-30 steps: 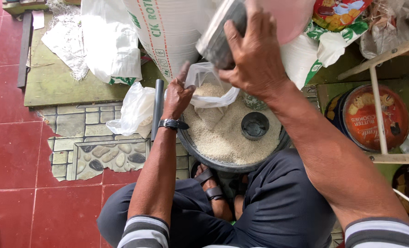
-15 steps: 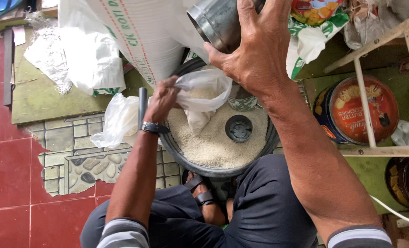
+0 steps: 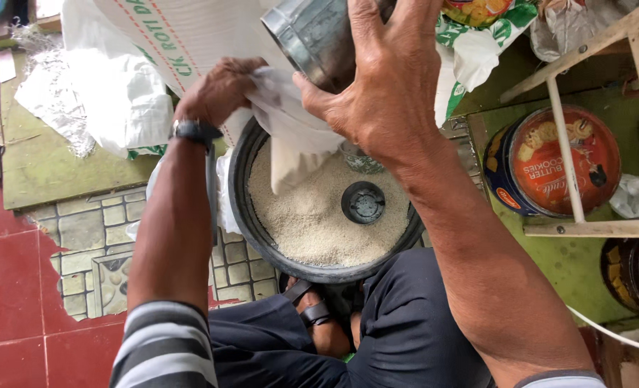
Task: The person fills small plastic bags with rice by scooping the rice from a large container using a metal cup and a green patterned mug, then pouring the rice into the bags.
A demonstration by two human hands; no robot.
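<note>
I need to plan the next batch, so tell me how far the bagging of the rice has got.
Done: the plastic bag already holds some rice and hangs over the basin. In hand: the left hand holds the bag's mouth, and the right hand tips a metal can toward it. Left: the basin is mostly full of rice, and a small black cup lies in it.

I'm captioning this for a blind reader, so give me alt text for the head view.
Over a black basin of rice, the left hand holds a clear plastic bag open while the right hand tilts a metal can toward it.
</note>
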